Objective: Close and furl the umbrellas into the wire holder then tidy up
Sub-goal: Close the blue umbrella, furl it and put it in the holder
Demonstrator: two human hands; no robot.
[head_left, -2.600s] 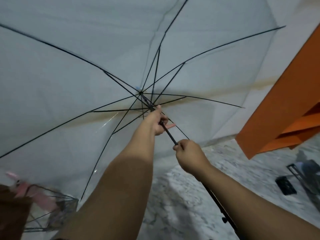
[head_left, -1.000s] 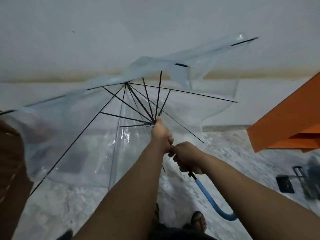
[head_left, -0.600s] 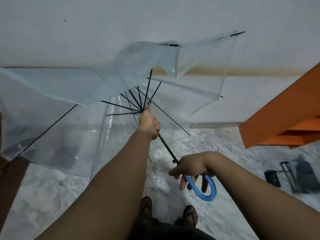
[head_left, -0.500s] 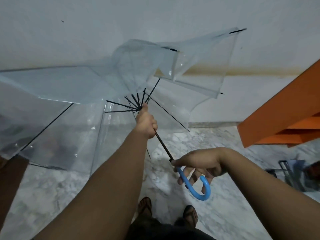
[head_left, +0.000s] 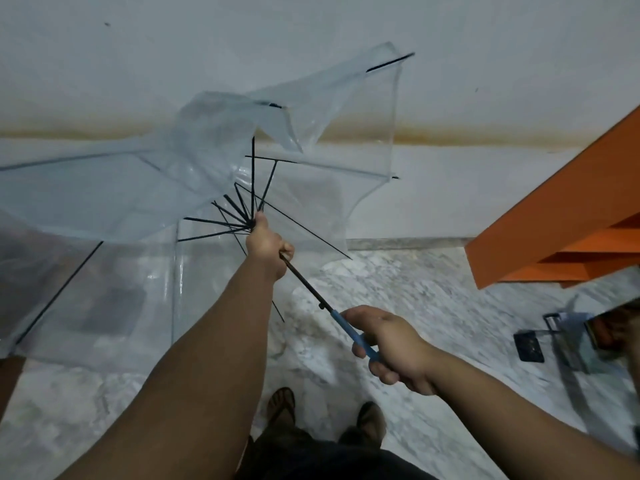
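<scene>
While the person stands on a marble floor (head_left: 398, 282) veined in grey and white, a pale wall (head_left: 311, 36) rises at the far side, crossed by a brownish stain band (head_left: 450, 135) and meeting the floor at a grey skirting (head_left: 398, 242). An orange slanted structure (head_left: 561, 216), stepped on its underside, juts in from the right, its lower corner hanging above the floor. Near the right edge, a dark flat object (head_left: 529, 346) and a blurred metal frame (head_left: 568, 337) lie on the floor; what they are cannot be told.

Held out in front, the umbrella (head_left: 214, 168) is half collapsed: its clear canopy sags and folds toward the left and far side, black ribs splaying from the hub. Its left part reaches the left edge of view, and its far right tip stands up against the wall. The left hand (head_left: 266, 242) has its fingers clenched round the shaft (head_left: 304, 278) at the hub, where the ribs gather. The right hand (head_left: 394, 348) has its fingers grasping the blue handle (head_left: 360, 336) at the near end, lower and to the right. The shaft runs slantwise between the two hands.

Two sandalled feet (head_left: 325, 410) stand on the floor below the arms. Open floor lies between the feet and the skirting, and from the right hand across to the orange structure. A brown shape (head_left: 10, 375) cuts the left edge, partly behind the canopy.
</scene>
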